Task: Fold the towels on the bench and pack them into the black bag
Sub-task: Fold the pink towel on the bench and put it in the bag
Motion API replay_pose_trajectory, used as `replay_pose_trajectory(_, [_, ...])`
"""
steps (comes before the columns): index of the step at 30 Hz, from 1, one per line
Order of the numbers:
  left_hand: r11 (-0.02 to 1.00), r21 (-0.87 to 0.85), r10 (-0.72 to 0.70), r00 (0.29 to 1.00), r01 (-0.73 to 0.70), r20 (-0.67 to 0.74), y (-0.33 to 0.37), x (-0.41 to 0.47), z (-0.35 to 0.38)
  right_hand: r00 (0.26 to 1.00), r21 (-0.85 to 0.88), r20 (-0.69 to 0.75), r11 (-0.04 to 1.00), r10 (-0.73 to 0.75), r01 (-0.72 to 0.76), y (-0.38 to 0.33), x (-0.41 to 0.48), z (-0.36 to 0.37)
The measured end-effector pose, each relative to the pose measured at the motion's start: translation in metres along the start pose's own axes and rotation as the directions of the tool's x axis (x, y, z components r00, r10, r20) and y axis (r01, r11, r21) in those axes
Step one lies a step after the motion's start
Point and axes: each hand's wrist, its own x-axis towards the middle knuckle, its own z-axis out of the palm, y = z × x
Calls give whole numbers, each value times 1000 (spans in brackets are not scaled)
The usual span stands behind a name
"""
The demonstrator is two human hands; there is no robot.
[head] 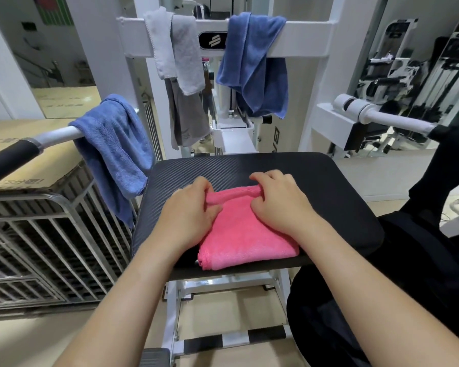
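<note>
While the folded pink microfibre towel [244, 234] lies at the near edge of the black ribbed padded bench [329, 181], left hand [188, 213] and right hand [278, 202] each pinch its rolled far edge with curled fingers, more pad stretching beyond.

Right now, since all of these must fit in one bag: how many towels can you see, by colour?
Pink towel: 1, on the bench, gripped by left hand and right hand
Blue: 2, the left blue towel on a handle, the upper blue towel on the crossbar
White towel: 1, on the crossbar
Grey towel: 1, hanging below it
Total: 5
</note>
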Motion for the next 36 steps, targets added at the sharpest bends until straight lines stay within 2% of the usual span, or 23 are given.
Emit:
replay_pose_trajectory(2, [997,20,-74,981,71,177,1,9,-12,986,71,165,997,13,-25,3,9,-16])
replay_pose_trajectory(4, [985,-76,-119,936,152,333,1,14,-18,944,117,329,993,-6,-35,0,13,-34])
replay_pose_trajectory(6, [964,-183,-104,909,191,404,-2,11,-19,921,152,387,988,-50,-10,-3,13,-42])
replay_pose_trajectory(7, [963,-205,-78,910,175,408,-4,7,-20,922,206,378,979,-80,1,-4,11,-43])
replay_pose_trajectory(9, [947,-290,-20,923,141,384,-6,-4,-22,931,437,344,899,-127,-39,-8,2,-43])
replay_pose_trajectory(10, [904,-396,12,917,160,398,-8,-10,-26,931,570,333,818,-149,-73,-10,-5,-44])
replay_pose_trajectory(12, [754,-614,121,868,236,482,-7,-25,-38,927,738,308,668,-215,-90,-16,-18,-47])
replay_pose_trajectory(13, [717,-652,168,845,249,507,-4,-31,-44,925,771,291,632,-243,-77,-20,-26,-49])
replay_pose_trajectory(15, [777,-605,201,843,173,499,3,-41,-48,936,780,243,625,-256,-32,-31,-39,-49])
replay_pose_trajectory(17, [816,-569,194,884,95,426,14,-56,-42,962,766,161,643,-220,19,-38,-51,-45])
replay_pose_trajectory(18, [801,-591,178,906,94,385,19,-64,-38,974,764,115,644,-195,39,-40,-57,-43])
replay_pose_trajectory(21, [654,-739,150,931,160,334,26,-92,-25,988,749,41,660,-147,66,-32,-80,-37])
replay_pose_trajectory(23, [575,-797,148,935,184,322,30,-108,-19,980,754,134,657,-146,-5,-14,-97,-31])
replay_pose_trajectory(24, [557,-809,142,938,189,317,33,-114,-14,955,784,236,616,-179,-78,-3,-106,-27])
replay_pose_trajectory(26, [494,-843,147,934,215,325,39,-124,-6,850,846,432,462,-301,-266,22,-126,-17])
replay_pose_trajectory(28, [459,-865,205,922,205,327,47,-130,-1,779,856,511,297,-363,-424,48,-144,-5])
replay_pose_trajectory(30, [547,-831,289,909,101,300,52,-134,6,805,858,514,159,-296,-489,69,-158,4])
replay_pose_trajectory(32, [639,-761,288,885,107,366,56,-138,19,866,875,484,93,-126,-476,83,-168,8])
replay_pose_trajectory(33, [673,-724,256,871,152,420,60,-140,26,892,887,451,122,-17,-446,88,-173,9])
replay_pose_trajectory(34, [698,-688,227,851,198,475,64,-141,35,912,887,399,210,96,-411,91,-177,9])
replay_pose_trajectory(36, [720,-639,192,808,270,557,72,-145,54,922,792,249,485,297,-370,98,-184,11])
